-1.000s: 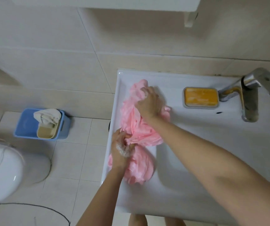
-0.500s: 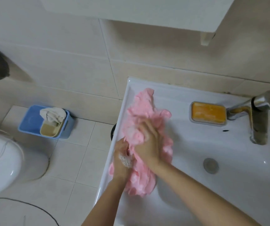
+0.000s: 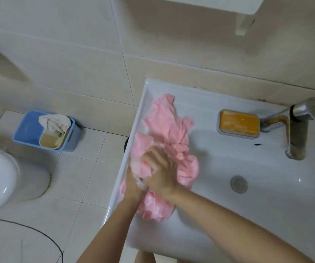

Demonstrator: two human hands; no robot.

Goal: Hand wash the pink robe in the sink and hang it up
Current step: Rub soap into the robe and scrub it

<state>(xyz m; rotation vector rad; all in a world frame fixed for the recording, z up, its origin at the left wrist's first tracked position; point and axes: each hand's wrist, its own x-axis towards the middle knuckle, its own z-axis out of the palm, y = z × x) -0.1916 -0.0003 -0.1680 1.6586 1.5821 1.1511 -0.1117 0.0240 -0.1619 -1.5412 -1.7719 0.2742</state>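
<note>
Pink robe [image 3: 169, 141] bunched on sink [image 3: 219, 205] ledge; my left hand [image 3: 134, 184] and right hand [image 3: 162, 173] clamp one fold together, I judge for scrubbing.

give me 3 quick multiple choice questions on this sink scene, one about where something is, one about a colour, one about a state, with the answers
1. Where does the pink robe lie?
A. along the left side of the sink
B. in the blue bin on the floor
C. over the tap

2. What colour is the soap bar in the dish beside the tap?
A. green
B. orange-yellow
C. white

3. What are the hands doing?
A. both hang free above the sink
B. one turns the tap
C. both are closed on the robe

Answers:
1. A: the robe is bunched against the sink's left rim.
2. B: the bar in the grey dish is orange-yellow.
3. C: the left hand and right hand both clutch bunched pink fabric, pressed close together.
</note>
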